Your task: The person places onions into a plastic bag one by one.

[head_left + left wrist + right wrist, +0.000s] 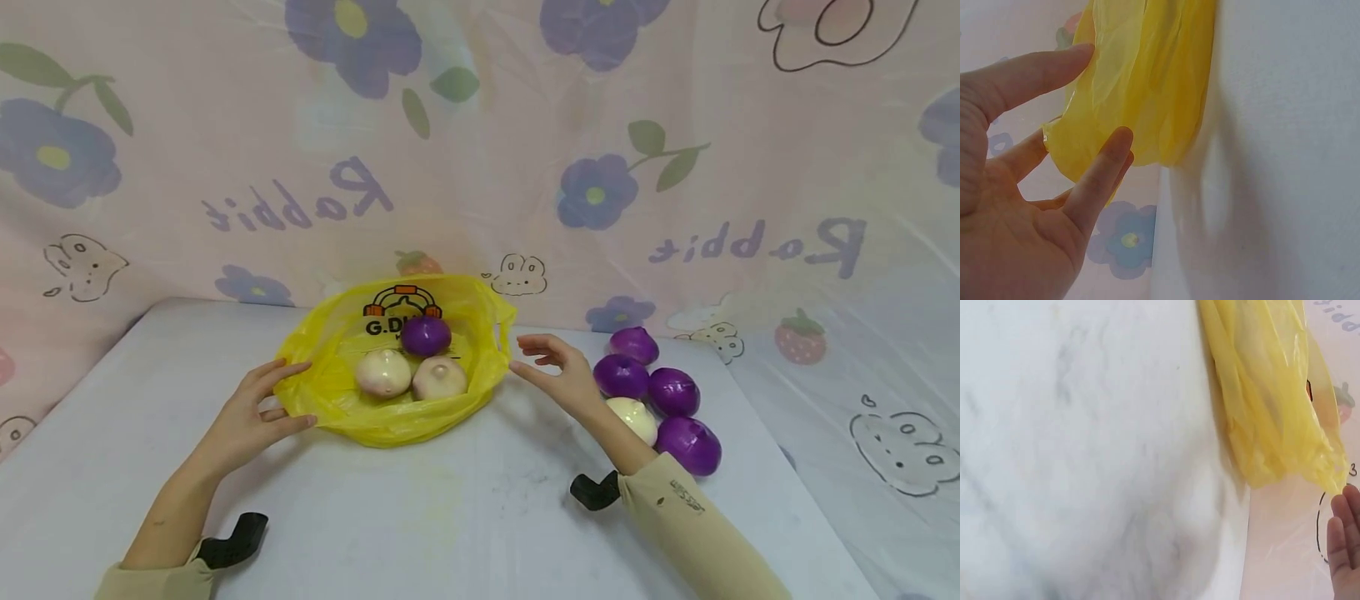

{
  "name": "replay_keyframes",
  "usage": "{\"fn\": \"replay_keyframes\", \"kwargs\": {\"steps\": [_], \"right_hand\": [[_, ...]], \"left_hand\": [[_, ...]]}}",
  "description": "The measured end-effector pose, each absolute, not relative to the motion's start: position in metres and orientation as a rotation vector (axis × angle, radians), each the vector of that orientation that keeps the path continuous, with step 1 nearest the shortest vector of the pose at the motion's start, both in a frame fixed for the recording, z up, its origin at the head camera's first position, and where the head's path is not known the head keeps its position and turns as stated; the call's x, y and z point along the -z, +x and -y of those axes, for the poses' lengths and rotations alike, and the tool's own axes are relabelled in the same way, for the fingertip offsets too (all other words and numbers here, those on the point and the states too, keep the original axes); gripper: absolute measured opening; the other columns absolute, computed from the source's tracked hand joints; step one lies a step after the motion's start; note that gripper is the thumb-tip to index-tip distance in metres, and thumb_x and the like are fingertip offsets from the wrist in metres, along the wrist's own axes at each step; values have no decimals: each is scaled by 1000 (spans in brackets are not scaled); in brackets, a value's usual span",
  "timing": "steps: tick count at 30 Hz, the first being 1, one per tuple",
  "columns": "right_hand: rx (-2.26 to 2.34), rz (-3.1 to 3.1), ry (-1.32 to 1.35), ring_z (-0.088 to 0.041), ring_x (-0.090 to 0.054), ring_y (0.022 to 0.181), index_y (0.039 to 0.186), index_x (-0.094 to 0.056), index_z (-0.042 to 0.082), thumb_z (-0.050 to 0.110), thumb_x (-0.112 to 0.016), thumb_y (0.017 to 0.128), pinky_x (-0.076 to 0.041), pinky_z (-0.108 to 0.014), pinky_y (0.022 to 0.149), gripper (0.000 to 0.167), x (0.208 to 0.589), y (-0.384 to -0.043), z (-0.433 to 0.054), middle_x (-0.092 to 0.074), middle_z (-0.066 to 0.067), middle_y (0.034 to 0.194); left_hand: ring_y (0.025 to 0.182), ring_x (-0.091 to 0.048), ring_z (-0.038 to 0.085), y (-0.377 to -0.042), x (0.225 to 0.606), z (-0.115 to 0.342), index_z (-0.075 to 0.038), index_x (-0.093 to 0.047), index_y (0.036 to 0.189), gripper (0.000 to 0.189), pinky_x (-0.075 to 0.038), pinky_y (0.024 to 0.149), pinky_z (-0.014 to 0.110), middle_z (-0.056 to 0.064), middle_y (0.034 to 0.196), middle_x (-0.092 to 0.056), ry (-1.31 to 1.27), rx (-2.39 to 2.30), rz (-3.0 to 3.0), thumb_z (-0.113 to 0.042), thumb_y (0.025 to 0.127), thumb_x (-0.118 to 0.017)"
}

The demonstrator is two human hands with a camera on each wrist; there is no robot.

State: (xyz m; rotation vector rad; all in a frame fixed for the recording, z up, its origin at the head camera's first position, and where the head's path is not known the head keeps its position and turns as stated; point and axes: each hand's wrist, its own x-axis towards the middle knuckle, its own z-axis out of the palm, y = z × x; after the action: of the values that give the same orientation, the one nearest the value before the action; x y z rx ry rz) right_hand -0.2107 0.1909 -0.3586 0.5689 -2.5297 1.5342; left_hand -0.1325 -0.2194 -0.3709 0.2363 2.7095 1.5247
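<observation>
A yellow plastic bag (408,423) lies with its mouth spread wide on the white table. Inside it sit one purple onion (426,337) and two whitish onions, one to the left (383,373) and one to the right (439,378). My left hand (251,417) is at the bag's left edge, fingers spread and touching the plastic; the left wrist view shows the thumb and fingers (1100,178) on either side of it. Beside the bag's right handle, my right hand (562,379) has its fingers extended and loosely bent, with nothing held. Whether its fingertips touch the bag, I cannot tell.
Right of the right forearm stand several purple onions (673,392) and one white onion (632,418), which the forearm partly covers. A printed cloth (480,183) hangs behind the white table (420,533). Each wrist carries a black bent piece (236,540).
</observation>
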Motion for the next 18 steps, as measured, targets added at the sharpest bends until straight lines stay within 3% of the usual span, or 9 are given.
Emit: {"fn": "replay_keyframes", "kwargs": {"steps": [4, 9, 18], "right_hand": [[-1504, 2571, 521, -31, -57, 113, 122, -61, 4, 13, -72, 86, -47, -51, 98, 39, 347, -199, -199, -62, -15, 121], [-1403, 2614, 453, -26, -58, 113, 123, -61, 7, 22, -73, 86, -49, -46, 98, 42, 356, -200, -218, -63, -11, 122], [-1393, 2642, 224, -24, -53, 115, 121, -62, 12, 39, -74, 82, -43, -46, 100, 48, 360, -194, -242, -61, -8, 125]], "left_hand": [[117, -47, 51, -133, 372, 219, -2, -37, 146, 74, -55, 89, 42, 31, 153, -7, 233, -1521, -2710, -18, 84, -74], [118, -47, 52, -133, 373, 219, -2, -37, 146, 74, -55, 89, 41, 31, 153, -7, 234, -1519, -2706, -18, 84, -74], [116, -49, 52, -133, 373, 220, -1, -36, 145, 73, -55, 81, 19, 32, 153, -6, 259, -1571, -2670, -15, 84, -74]]}}
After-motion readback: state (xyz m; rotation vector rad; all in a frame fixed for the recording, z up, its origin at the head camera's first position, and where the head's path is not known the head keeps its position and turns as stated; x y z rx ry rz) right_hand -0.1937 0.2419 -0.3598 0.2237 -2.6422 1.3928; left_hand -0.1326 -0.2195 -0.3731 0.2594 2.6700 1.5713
